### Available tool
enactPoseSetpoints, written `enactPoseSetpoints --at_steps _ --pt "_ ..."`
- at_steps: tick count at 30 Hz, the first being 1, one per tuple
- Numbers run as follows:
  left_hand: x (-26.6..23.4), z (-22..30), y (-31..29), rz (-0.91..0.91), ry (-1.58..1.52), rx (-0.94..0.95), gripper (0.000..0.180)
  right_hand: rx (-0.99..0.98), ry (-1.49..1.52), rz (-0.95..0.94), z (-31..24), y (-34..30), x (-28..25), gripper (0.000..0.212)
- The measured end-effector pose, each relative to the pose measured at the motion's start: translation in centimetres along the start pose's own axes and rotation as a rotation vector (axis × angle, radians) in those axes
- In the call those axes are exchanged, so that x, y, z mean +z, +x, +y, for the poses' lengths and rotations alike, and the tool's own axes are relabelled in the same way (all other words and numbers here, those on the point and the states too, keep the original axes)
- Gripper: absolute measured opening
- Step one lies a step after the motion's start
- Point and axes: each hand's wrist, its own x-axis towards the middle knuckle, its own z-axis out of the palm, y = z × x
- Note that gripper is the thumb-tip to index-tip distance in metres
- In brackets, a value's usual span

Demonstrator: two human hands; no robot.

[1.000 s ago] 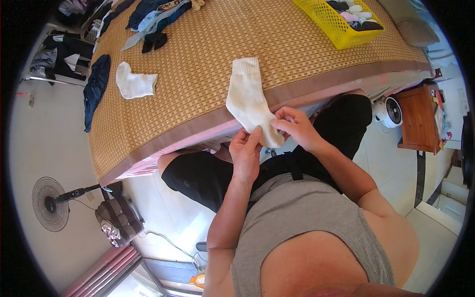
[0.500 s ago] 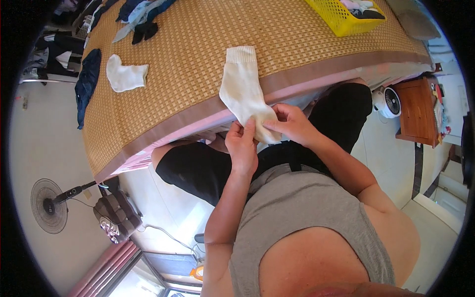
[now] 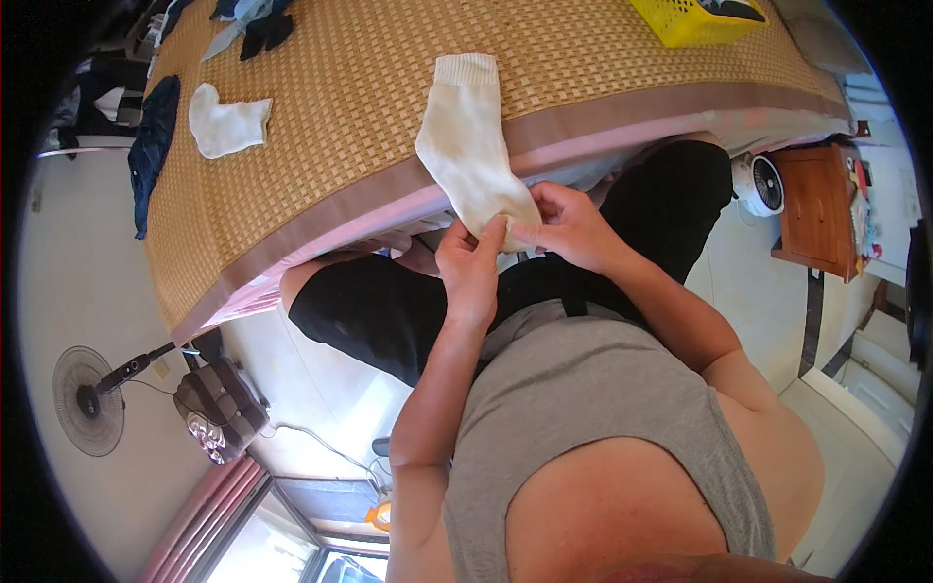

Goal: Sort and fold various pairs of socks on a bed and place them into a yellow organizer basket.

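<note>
Two hands pinch the toe end of a long cream cotton sock point(image 3: 471, 146): left hand point(image 3: 471, 267) and right hand point(image 3: 573, 228), both grasping. Since a second ago the sock lies flatter on the woven straw bed mat point(image 3: 340, 117), left of a yellow plastic basket point(image 3: 680, 19).

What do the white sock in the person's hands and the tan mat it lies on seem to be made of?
The white sock looks like soft knitted fabric, likely cotton: matte, limp, with a ribbed cuff. Both the left hand and right hand pinch its toe end. The mat looks like woven rattan or bamboo strips, judging by its checkered basket weave and slight sheen, edged with a brown cloth border.
</note>
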Motion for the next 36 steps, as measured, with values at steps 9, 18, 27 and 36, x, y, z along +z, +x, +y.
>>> enactPoseSetpoints --at_steps 9,18,27,36 --pt "0.5 0.4 -0.1 0.092 -0.221 0.005 0.025 0.034 0.108 0.0 0.9 -0.6 -0.2 0.038" --pt "-1.4 2.3 -2.6 -0.304 0.082 -0.126 0.035 0.052 0.322 0.069 -3.1 0.9 -0.3 0.037" --pt "-1.6 2.8 -0.4 -0.058 -0.184 0.025 0.041 0.042 0.198 0.042 -0.7 0.8 0.0 0.026" --pt "-1.2 4.3 0.3 -0.078 -0.001 0.035 0.023 0.106 0.376 -0.03 -3.0 1.3 -0.6 0.03"
